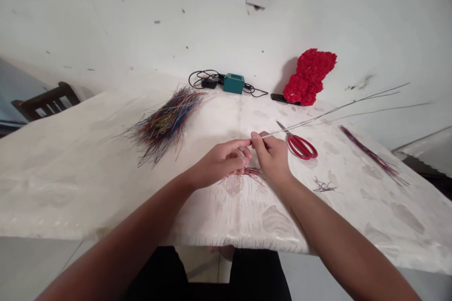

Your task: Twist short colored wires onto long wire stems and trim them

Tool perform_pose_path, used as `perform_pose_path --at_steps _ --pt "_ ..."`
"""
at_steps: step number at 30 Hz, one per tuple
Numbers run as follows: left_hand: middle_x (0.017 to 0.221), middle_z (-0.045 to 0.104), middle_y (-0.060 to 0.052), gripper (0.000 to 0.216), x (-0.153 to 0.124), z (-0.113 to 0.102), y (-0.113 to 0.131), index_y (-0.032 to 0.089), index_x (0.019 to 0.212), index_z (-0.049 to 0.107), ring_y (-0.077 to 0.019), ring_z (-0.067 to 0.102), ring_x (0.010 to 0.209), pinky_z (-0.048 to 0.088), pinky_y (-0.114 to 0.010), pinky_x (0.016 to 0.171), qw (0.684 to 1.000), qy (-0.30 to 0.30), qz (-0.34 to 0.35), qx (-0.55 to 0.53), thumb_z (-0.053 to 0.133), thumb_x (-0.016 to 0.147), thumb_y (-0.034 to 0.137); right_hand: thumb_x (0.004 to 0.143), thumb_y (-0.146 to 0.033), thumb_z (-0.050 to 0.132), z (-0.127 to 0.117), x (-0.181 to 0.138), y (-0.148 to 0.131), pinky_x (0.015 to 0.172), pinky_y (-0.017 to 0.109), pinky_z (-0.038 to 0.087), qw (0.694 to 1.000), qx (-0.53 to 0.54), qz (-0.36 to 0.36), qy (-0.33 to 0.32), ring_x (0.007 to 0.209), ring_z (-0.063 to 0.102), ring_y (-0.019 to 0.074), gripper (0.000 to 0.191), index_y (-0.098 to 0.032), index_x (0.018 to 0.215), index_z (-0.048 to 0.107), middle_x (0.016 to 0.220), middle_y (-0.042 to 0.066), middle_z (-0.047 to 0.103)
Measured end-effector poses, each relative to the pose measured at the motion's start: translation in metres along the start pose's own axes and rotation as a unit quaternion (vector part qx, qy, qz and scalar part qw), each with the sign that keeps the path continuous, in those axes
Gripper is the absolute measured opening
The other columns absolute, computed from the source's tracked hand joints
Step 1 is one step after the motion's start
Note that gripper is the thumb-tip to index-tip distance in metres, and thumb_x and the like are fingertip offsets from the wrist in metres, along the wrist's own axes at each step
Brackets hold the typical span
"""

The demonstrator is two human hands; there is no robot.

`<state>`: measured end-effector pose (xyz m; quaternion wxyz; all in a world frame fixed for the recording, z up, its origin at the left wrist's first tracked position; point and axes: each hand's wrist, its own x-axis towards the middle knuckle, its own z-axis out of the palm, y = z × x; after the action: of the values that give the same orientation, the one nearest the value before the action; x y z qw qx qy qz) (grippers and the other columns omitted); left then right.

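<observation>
Nearest is the front edge of the table covered in white patterned cloth [88,188]. Both forearms cross it at mid-span, and bare cloth lies open on either side of them.

The left hand [226,160] and right hand [273,157] meet just above the cloth. Both have their fingers curled, with thumb and forefinger tips pinched on the near end of a long thin grey wire [335,112]. From the pinch the wire runs right and away, past the table's far right edge. Whether the left hand encloses anything more cannot be told.

A small tuft of reddish thin strands [247,172] lies directly beneath the hands. A scrap of purple strands [323,186] lies near the right wrist. The red-handled scissors [300,145] lie just beside the right hand, under the wire.

At middle distance a fanned heap of multicoloured thin strands [165,122] lies to the left and a row of dark red strands [370,154] to the right, both well apart from the hands.

Along the far edge, against the white wall, are a teal box [233,83], a black coiled cable [205,77] and a red ruffled paper ornament [309,75]. A dark wooden chair [45,101] stands beyond the left edge.
</observation>
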<state>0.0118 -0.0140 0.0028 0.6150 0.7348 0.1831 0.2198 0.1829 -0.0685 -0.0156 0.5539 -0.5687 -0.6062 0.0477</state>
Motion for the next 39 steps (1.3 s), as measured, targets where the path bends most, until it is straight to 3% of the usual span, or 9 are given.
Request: perform_pose_path --at_steps 8,14,19,24,30,39 --pt "0.103 0.066 -0.008 0.034 0.012 0.013 0.020 0.014 0.118 0.063 -0.0120 0.059 0.073 0.046 -0.025 0.058 0.990 0.069 0.009 0.121 0.055 0.085 0.020 0.096 -0.039 0.052 -0.001 0.004 0.006 0.053 0.027 0.031 0.999 0.024 0.008 0.023 0.053 0.039 0.0099 0.044 -0.017 0.059 0.048 0.056 -0.004 0.044" --pt "0.103 0.066 -0.005 0.029 0.018 0.024 -0.004 0.017 0.114 0.065 -0.0137 0.062 0.085 0.050 -0.027 0.073 0.965 0.162 0.092 0.186 0.055 0.087 0.017 0.096 -0.040 0.052 -0.002 0.004 0.008 0.053 0.026 0.032 1.000 0.020 0.021 0.010 0.054 0.040 0.0102 0.042 -0.017 0.060 0.051 0.055 -0.004 0.044" --pt "0.103 0.067 -0.004 0.029 0.016 0.024 -0.015 0.018 0.114 0.064 -0.0137 0.063 0.085 0.051 -0.027 0.071 0.951 0.205 0.091 0.215 0.053 0.088 0.016 0.096 -0.039 0.053 0.001 0.002 0.006 0.054 0.026 0.034 1.000 0.005 0.017 0.006 0.054 0.043 0.0106 0.042 -0.018 0.060 0.054 0.055 -0.003 0.049" --pt "0.109 0.063 -0.004 0.031 0.015 0.026 -0.015 0.021 0.113 0.063 -0.0155 0.063 0.092 0.052 -0.027 0.072 0.958 0.167 0.118 0.199 0.051 0.085 0.013 0.096 -0.037 0.053 0.002 0.002 0.001 0.057 0.027 0.039 1.000 0.023 0.014 0.014 0.058 0.050 0.0115 0.038 -0.018 0.063 0.058 0.060 -0.001 0.058" --pt "0.119 0.056 -0.008 0.042 0.011 0.029 -0.013 0.020 0.127 0.052 -0.0166 0.061 0.096 0.053 -0.032 0.078 0.964 0.100 0.150 0.195 0.051 0.085 0.013 0.096 -0.036 0.054 0.000 0.002 -0.002 0.059 0.027 0.042 0.999 0.029 0.022 0.038 0.060 0.055 0.0120 0.038 -0.018 0.063 0.058 0.062 0.000 0.060" --pt "0.120 0.056 -0.007 0.048 0.011 0.028 -0.017 0.023 0.131 0.050 -0.0175 0.060 0.099 0.053 -0.031 0.077 0.952 0.116 0.167 0.230 0.052 0.084 0.013 0.096 -0.036 0.054 0.001 0.002 -0.002 0.059 0.027 0.043 0.998 0.034 0.019 0.044 0.062 0.057 0.0121 0.037 -0.018 0.064 0.060 0.064 0.000 0.062"
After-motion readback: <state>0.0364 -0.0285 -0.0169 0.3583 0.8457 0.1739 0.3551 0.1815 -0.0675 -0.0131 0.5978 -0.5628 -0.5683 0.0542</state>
